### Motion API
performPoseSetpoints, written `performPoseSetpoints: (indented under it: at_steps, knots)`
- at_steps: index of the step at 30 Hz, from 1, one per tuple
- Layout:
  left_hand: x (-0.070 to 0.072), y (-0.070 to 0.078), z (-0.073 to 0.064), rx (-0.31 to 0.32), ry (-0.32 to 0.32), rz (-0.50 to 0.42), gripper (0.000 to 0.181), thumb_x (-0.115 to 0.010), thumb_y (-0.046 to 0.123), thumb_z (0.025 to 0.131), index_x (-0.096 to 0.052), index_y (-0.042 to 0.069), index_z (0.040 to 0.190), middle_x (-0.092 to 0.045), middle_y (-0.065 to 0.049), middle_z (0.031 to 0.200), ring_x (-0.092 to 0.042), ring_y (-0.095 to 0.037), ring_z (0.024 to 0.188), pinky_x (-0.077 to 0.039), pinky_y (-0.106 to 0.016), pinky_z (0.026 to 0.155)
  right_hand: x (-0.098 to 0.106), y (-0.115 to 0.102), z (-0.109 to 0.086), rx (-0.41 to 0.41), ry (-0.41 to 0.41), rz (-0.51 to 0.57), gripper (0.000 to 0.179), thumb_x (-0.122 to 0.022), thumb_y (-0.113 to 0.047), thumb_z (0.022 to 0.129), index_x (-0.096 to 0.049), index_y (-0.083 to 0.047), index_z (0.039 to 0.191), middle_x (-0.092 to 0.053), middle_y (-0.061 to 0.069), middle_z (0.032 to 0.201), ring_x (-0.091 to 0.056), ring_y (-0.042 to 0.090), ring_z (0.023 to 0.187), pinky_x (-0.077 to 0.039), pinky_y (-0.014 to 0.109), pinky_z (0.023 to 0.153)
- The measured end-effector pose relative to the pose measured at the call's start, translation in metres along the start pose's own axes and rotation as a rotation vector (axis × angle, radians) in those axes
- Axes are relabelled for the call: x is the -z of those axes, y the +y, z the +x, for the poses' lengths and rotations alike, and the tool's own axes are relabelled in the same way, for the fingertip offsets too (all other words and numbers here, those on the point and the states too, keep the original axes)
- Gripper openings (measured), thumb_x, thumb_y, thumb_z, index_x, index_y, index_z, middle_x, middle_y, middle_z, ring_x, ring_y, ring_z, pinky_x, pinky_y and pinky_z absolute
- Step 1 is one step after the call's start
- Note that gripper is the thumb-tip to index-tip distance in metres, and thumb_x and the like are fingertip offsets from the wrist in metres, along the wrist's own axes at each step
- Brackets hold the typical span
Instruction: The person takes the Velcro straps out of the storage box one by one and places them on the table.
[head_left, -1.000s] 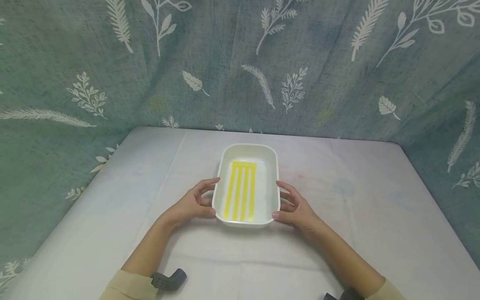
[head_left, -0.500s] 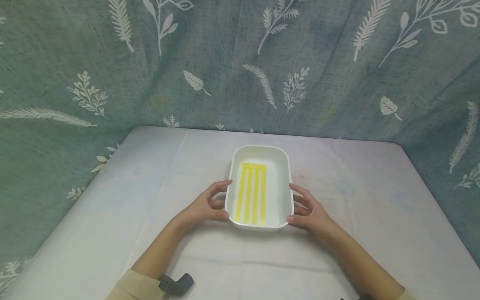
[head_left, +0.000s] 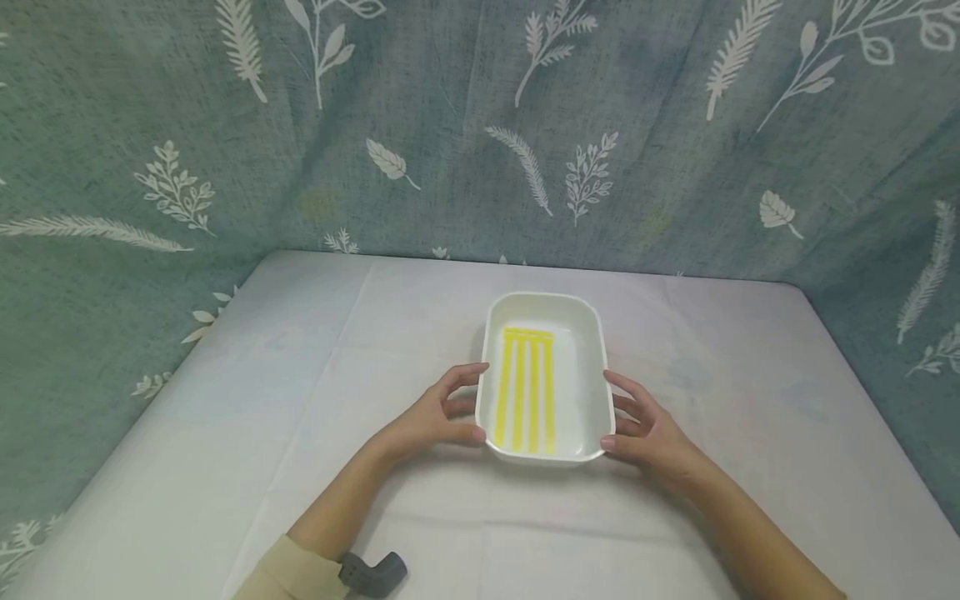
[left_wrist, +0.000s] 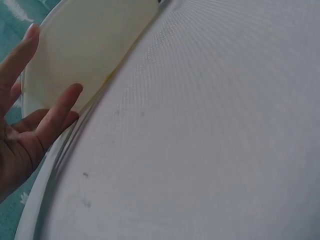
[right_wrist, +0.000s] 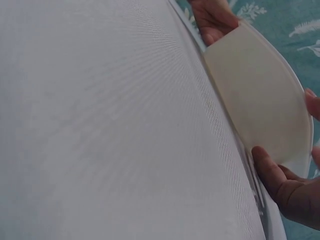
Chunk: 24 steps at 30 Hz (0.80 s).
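A white rectangular tray point(head_left: 581, 392) with rounded corners stands near the middle of the table, its long sides running away from me. Several yellow stripes point(head_left: 534, 392) lie lengthwise on its floor, joined by a yellow band at the far end. My left hand point(head_left: 435, 417) holds the left wall, with thumb at the near corner and fingers along the side. Opposite it, my right hand point(head_left: 652, 433) grips the right wall in the same way. In the left wrist view the tray's outer wall point(left_wrist: 90, 50) sits against or just above the cloth; which one, I cannot tell.
A pale cloth point(head_left: 225, 433) with faint creases covers the table. Green-blue fabric point(head_left: 450, 167) with white leaf prints hangs behind and at both sides. A dark grey device point(head_left: 371, 575) is strapped at my left wrist, by a beige sleeve point(head_left: 292, 571).
Both hands have moved the tray to the right and slightly nearer to me, keeping their hold on its two sides. The yellow stripes have travelled with it.
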<state>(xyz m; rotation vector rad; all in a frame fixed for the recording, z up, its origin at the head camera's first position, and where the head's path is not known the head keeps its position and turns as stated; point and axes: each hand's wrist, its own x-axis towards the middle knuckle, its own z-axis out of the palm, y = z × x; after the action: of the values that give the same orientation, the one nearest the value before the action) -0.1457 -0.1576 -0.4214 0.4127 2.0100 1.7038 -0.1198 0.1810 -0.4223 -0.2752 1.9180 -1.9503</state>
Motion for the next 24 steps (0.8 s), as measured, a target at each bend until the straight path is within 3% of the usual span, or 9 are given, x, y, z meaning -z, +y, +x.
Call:
performPoseSetpoints:
  at_steps: [10, 16, 24]
  knots:
    - [-0.013, 0.001, 0.010, 0.030, -0.003, 0.023, 0.092, -0.085, 0.018, 0.068, -0.033, 0.038, 0.141, -0.033, -0.001, 0.146, -0.048, -0.025, 0.127, -0.046, -0.043, 0.099, 0.009, 0.000, -0.015, -0.019, 0.019, -0.035, 0.087, -0.070, -0.002, 0.080, -0.020, -0.017, 0.150, -0.026, 0.030, 0.146, -0.057, 0.019, 0.114, -0.054, 0.032, 0.085]
    - [-0.017, 0.003, 0.019, 0.007, -0.022, 0.003, 0.091, -0.086, 0.019, 0.068, -0.034, 0.036, 0.140, -0.034, -0.003, 0.144, -0.050, -0.025, 0.125, -0.046, -0.041, 0.098, 0.017, -0.001, -0.018, -0.018, 0.037, -0.062, 0.087, -0.070, -0.002, 0.079, -0.021, -0.019, 0.149, -0.029, 0.028, 0.144, -0.059, 0.013, 0.109, -0.053, 0.030, 0.084]
    - [-0.022, 0.009, 0.029, 0.026, -0.025, 0.001, 0.091, -0.088, 0.018, 0.065, -0.037, 0.036, 0.138, -0.035, -0.002, 0.142, -0.053, -0.023, 0.122, -0.047, -0.039, 0.097, 0.033, -0.003, -0.018, -0.027, 0.024, -0.093, 0.087, -0.071, -0.004, 0.079, -0.021, -0.019, 0.148, -0.028, 0.028, 0.145, -0.060, 0.017, 0.109, -0.054, 0.031, 0.084]
